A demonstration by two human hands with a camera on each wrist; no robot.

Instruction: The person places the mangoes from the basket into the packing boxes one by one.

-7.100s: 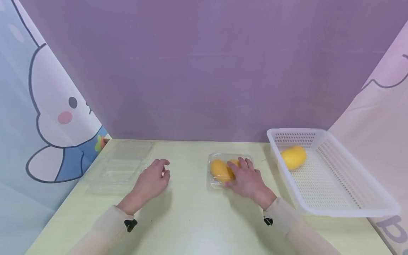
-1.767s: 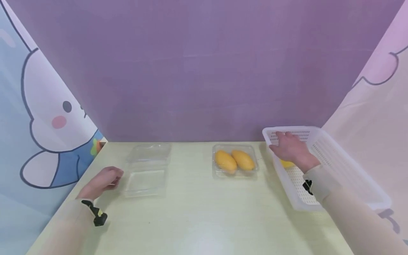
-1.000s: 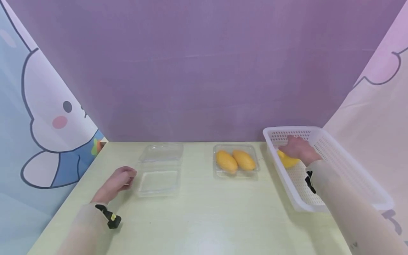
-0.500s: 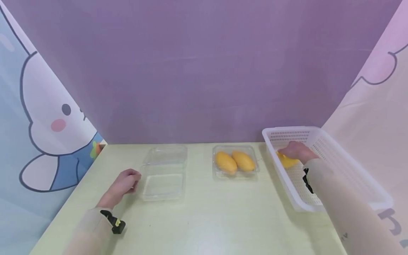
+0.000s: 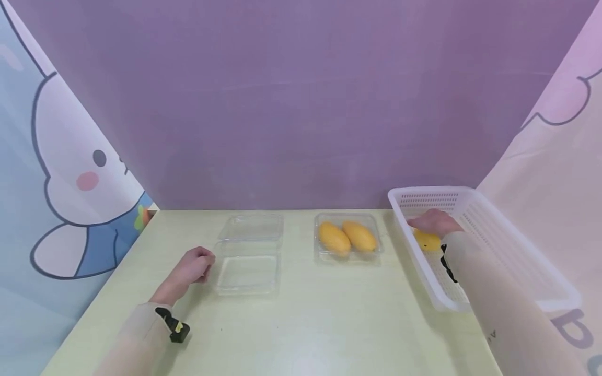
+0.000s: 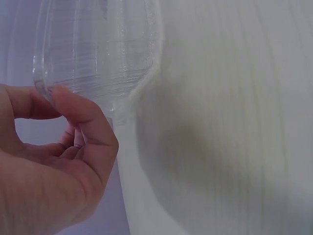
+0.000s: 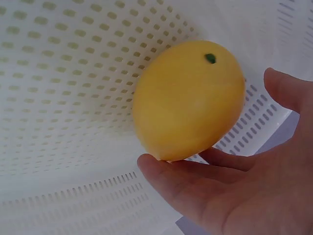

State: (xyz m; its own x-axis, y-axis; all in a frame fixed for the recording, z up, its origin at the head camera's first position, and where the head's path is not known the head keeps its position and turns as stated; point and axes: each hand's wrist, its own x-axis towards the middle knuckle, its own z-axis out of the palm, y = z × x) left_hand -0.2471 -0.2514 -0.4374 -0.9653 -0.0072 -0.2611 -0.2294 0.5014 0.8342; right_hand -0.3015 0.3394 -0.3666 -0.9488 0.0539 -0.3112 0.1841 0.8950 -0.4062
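Observation:
My left hand (image 5: pixel 190 269) pinches the left rim of a clear plastic clamshell box (image 5: pixel 247 274), which lies unfolded on the table with nothing inside. In the left wrist view, thumb and forefinger meet at the rim of the box (image 6: pixel 98 63). My right hand (image 5: pixel 436 222) reaches into the white basket (image 5: pixel 414 271) at a yellow mango (image 5: pixel 427 241). Seen from the right wrist, the fingers (image 7: pixel 181 183) touch the lower side of the mango (image 7: pixel 188 103), while the thumb stands apart from it. A green stem mark shows on the mango.
A second clear clamshell box (image 5: pixel 349 218), holding two mangoes (image 5: pixel 334 239), stands between the left box and the basket. Behind the table (image 5: pixel 301 324) rises a purple backdrop (image 5: pixel 301 104). Printed cloths hang at both sides.
My left hand has slid the unfolded box to the right. My right hand has come down to the mango in the basket, which has turned so that its stem mark shows.

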